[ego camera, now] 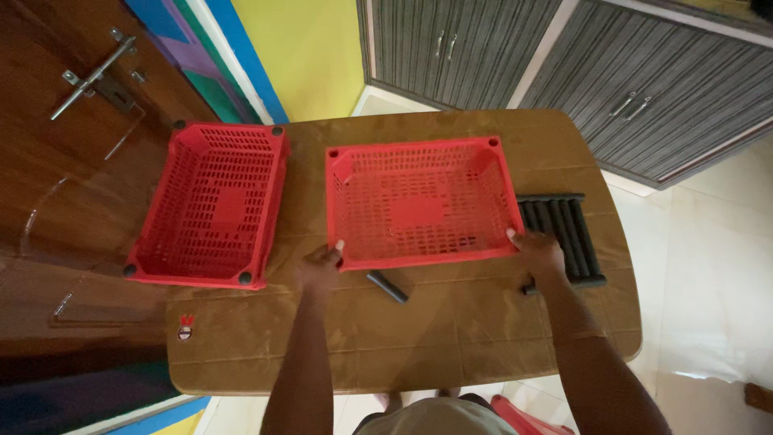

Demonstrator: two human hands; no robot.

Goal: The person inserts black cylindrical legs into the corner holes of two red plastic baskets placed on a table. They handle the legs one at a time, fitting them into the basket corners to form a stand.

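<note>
Gripping the near corners of the red perforated crate (pixel 419 201), left hand (pixel 320 267) at seven o'clock and right hand (pixel 538 248) at five, the person steadies it mid-tabletop (pixel 451 338); its long axis runs nine-to-three, equally near both hands.

A red perforated plastic basket (pixel 419 205), rectangular and open side up, sits flat at the frame's centre on the brown table, its near corners touched by both hands.
</note>
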